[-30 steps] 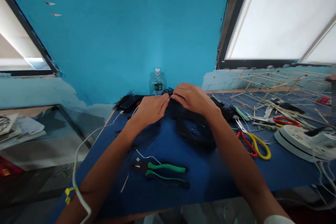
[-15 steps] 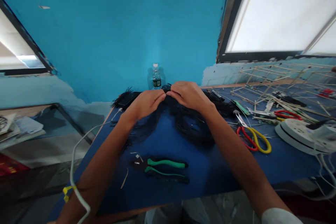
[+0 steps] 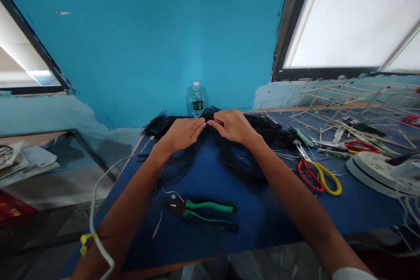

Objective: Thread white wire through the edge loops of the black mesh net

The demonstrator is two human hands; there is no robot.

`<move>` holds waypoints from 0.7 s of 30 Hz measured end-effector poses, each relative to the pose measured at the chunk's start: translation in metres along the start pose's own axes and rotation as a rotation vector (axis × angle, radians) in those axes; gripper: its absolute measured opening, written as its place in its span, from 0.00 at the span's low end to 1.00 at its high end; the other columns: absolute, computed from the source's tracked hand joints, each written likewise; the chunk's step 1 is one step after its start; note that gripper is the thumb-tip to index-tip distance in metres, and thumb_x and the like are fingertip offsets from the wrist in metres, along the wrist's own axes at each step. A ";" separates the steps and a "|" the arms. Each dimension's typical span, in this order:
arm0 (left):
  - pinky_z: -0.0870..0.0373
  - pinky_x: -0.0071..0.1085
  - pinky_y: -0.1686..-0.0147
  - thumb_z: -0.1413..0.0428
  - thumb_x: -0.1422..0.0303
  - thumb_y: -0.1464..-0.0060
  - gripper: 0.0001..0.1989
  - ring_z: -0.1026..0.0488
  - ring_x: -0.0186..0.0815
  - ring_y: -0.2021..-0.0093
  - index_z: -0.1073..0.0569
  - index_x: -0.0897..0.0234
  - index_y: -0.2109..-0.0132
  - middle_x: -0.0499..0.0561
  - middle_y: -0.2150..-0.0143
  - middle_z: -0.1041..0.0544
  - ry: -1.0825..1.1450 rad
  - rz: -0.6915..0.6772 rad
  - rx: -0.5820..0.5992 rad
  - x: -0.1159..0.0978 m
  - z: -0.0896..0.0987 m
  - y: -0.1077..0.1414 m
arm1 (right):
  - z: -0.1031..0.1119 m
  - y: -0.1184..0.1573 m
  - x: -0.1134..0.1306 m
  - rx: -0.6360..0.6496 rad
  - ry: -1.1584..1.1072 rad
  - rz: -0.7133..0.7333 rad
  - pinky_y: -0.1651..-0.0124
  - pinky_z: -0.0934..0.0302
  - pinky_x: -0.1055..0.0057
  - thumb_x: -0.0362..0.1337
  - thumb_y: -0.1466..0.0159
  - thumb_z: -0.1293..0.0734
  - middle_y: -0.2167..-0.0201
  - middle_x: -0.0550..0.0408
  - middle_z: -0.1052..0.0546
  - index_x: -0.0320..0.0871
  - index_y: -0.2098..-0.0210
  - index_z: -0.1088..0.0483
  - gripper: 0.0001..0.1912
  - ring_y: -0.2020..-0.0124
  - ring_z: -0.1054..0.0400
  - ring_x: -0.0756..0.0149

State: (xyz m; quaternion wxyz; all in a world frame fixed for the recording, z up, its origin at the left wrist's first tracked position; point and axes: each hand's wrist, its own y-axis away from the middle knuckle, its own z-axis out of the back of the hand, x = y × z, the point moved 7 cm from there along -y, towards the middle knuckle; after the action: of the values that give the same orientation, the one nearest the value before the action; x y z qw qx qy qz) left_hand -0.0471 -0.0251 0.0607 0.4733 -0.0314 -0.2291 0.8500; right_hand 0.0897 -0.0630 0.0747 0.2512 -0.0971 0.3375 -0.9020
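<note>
A plastic bottle (image 3: 197, 103), contents indistinct, stands behind left hand (image 3: 183, 134) and right hand (image 3: 233, 127), nearly touching, grip unclear, shifted left within 1 second.

Solid black strands (image 3: 231, 159); plain deep-blue tabletop (image 3: 265, 218); pliers (image 3: 183, 208) in green and black; nearer scissors (image 3: 310, 162) in red, yellow and silver; white cable (image 3: 92, 205), bright yellow tie (image 3: 85, 240); clear bottle (image 3: 197, 105), white-capped, green-labelled; turquoise wall (image 3: 177, 30), patchy pale blue low down.

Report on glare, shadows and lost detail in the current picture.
Head view: glare whites out most of the window at right; head view: soft shadows flank the bottle on the wall; head view: the black strands merge into dark patches, little detail showing.
</note>
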 end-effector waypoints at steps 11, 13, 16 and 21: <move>0.53 0.36 0.73 0.58 0.64 0.29 0.17 0.23 0.45 0.70 0.27 0.66 0.57 0.59 0.67 0.19 -0.185 0.242 -0.047 -0.008 0.007 -0.004 | -0.015 -0.002 0.003 -0.043 0.095 -0.280 0.66 0.57 0.65 0.45 0.25 0.41 0.72 0.49 0.21 0.40 0.69 0.26 0.22 0.71 0.32 0.63; 0.55 0.36 0.73 0.58 0.64 0.29 0.17 0.23 0.44 0.70 0.27 0.65 0.58 0.58 0.68 0.19 -0.191 0.244 -0.054 -0.010 0.013 -0.004 | -0.009 -0.004 0.005 -0.103 -0.005 -0.259 0.66 0.55 0.66 0.45 0.26 0.40 0.75 0.51 0.24 0.40 0.73 0.28 0.23 0.73 0.35 0.66; 0.56 0.36 0.73 0.58 0.62 0.28 0.18 0.26 0.40 0.72 0.28 0.63 0.61 0.55 0.70 0.21 -0.192 0.242 -0.162 -0.012 0.035 -0.003 | 0.010 -0.008 -0.003 -0.218 -0.300 -0.254 0.67 0.50 0.69 0.49 0.28 0.36 0.79 0.59 0.31 0.41 0.68 0.26 0.19 0.76 0.40 0.70; 0.57 0.34 0.73 0.54 0.63 0.30 0.16 0.38 0.34 0.78 0.30 0.62 0.66 0.49 0.78 0.31 -0.072 0.376 -0.416 0.005 0.078 0.011 | 0.015 -0.002 -0.040 0.000 -0.899 -0.262 0.70 0.44 0.74 0.47 0.28 0.37 0.72 0.60 0.29 0.42 0.50 0.26 0.16 0.74 0.35 0.74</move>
State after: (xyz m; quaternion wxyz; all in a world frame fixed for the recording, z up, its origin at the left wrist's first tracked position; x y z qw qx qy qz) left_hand -0.0793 -0.0541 0.1267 0.2823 -0.1398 -0.4055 0.8581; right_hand 0.1286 -0.0493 0.0868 0.2567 -0.5199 0.1799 -0.7947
